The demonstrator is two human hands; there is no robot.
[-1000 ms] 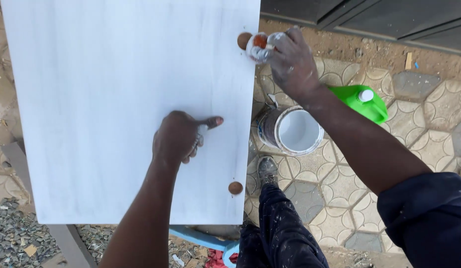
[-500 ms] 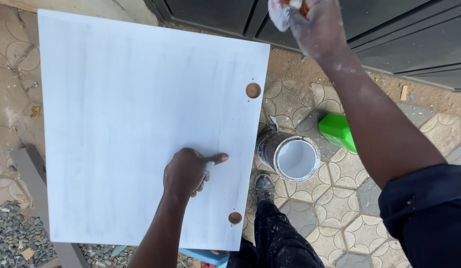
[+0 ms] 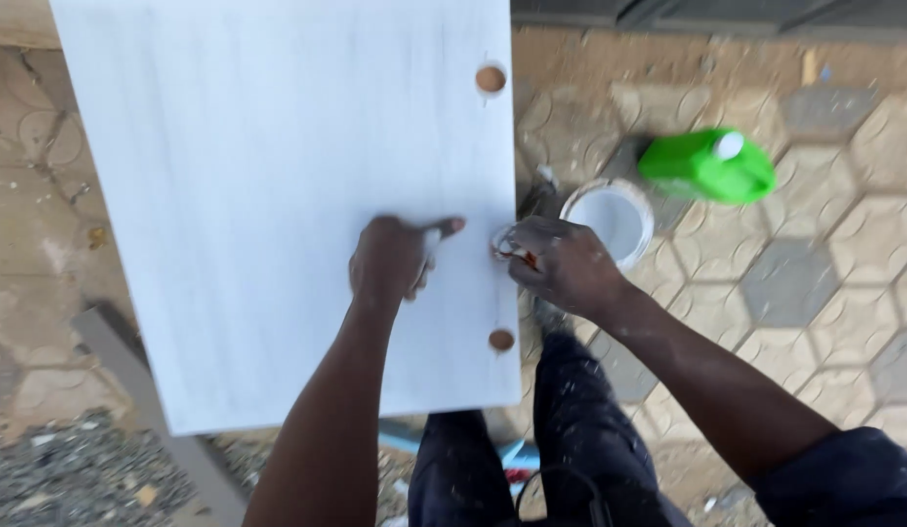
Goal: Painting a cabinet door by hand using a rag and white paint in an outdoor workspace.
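A white-painted board [image 3: 248, 166] with two round holes near its right edge lies flat in front of me. My left hand [image 3: 395, 256] rests on the board as a loose fist, with one finger stretched to the right. My right hand [image 3: 561, 263] is at the board's right edge, between the two holes, closed on a small whitish and orange thing [image 3: 507, 246], seemingly a rag or pad. The two hands are a short gap apart.
An open tin of white paint [image 3: 612, 217] stands on the patterned paving just right of the board. A green plastic jug [image 3: 707, 166] lies beyond it. My dark trousers [image 3: 571, 439] show below. Gravel and a grey plank [image 3: 131, 371] lie lower left.
My right hand has come down from the top of the view to the board's right edge, close to my left hand. The left hand has stayed on the board.
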